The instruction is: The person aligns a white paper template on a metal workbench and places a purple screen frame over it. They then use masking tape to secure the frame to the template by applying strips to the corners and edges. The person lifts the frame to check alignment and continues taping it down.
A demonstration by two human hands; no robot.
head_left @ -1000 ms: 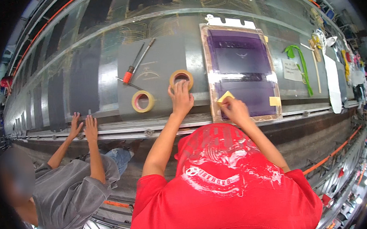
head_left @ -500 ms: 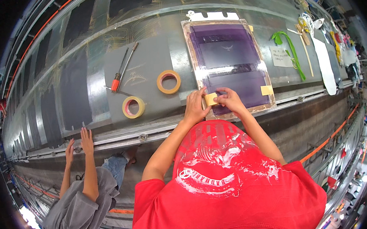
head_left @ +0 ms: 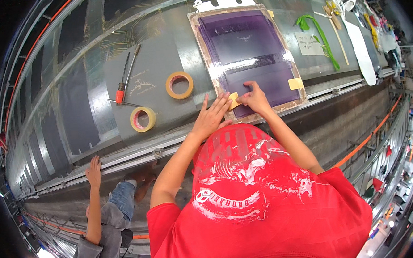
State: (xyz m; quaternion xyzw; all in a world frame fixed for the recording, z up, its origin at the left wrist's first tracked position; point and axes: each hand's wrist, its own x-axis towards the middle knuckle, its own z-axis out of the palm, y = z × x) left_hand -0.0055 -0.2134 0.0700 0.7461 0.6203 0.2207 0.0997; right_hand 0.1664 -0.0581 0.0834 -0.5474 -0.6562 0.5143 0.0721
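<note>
While both hands rest on the lower edge of the purple screen frame (head_left: 249, 60), we see in the head view a small strip of tan tape (head_left: 233, 100) pinned between them. Our left hand (head_left: 211, 117) lies flat with fingers spread, its fingertips on the strip's left end at about seven o'clock of the frame; our right hand (head_left: 255, 97) presses down with fingertips on the strip's other end. Neither hand is closed around anything: both are open and pressing.

We judge the strip light, limp and sticky on one side, so it is best handled by its ends and smoothed flat. The frame looks stiff and flat, its mesh probably delicate, best gripped by its taped border. Its long axis runs from six to twelve o'clock, tilted slightly left at the top; the strip lies slanted across the lower border.

At nine o'clock of the frame sit an orange tape roll (head_left: 179, 84) and a yellow tape roll (head_left: 143, 119), with a red-handled screwdriver (head_left: 120, 93) beside them. Another person's hand (head_left: 94, 171) rests on the rail at lower left.
</note>
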